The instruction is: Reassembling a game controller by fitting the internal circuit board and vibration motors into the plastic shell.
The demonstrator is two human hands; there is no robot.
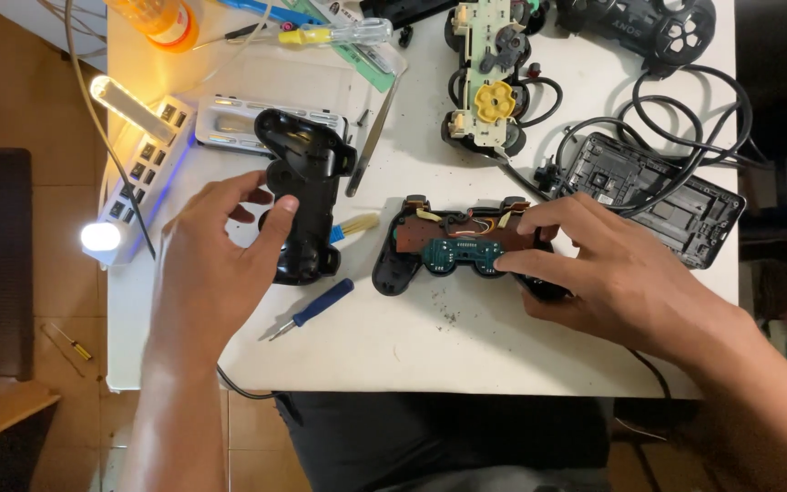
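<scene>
My left hand [220, 239] grips a black game controller shell [304, 182] that stands on end on the white table [412, 337]. My right hand [594, 264] rests on an opened black controller half [448, 251], fingers pinching its right side, where a green circuit board and brown flex sheet show. A blue-handled screwdriver [316, 308] lies between the two parts, near the table's front. A small brush with pale bristles [355, 225] pokes out beside the shell.
Another opened controller with a yellow pad [492, 82] and a whole black controller [639, 25] lie at the back. A black plastic frame [653, 196] and tangled cables [685, 118] sit right. A lit switch strip [143, 173], tweezers [373, 137] and screwdrivers lie left.
</scene>
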